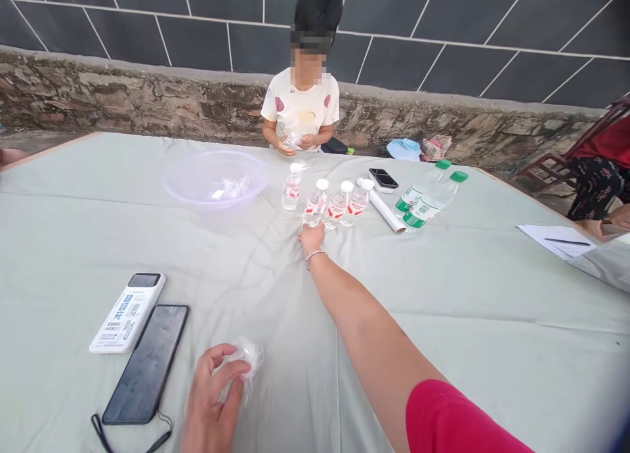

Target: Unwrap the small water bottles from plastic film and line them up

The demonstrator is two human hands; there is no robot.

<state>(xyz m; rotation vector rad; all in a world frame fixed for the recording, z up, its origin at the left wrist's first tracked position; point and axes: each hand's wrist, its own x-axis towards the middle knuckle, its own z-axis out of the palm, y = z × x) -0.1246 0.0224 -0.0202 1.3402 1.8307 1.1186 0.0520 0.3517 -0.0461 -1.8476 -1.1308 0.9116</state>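
Near the front edge of the view, my left hand (216, 390) pinches a crumpled ball of clear plastic film (250, 358) just above the cloth. My right hand (312, 238) reaches far across the table, its fingers closed around the lower part of a small clear water bottle (315, 205) with a white cap and a red-and-white label. That bottle stands upright. Close beside it on the right are two matching bottles, a middle one (338, 207) and an outer one (357, 205). One more small bottle (292, 189) stands a little to the left.
At the far left sits a translucent purple basin (216, 200) with plastic wrap inside. Two green-capped bottles (427, 203), a white roll (388, 210) and a small device (383, 179) lie right. A phone (146, 364) and power bank (128, 313) lie left. A person (301, 111) sits opposite, holding plastic.
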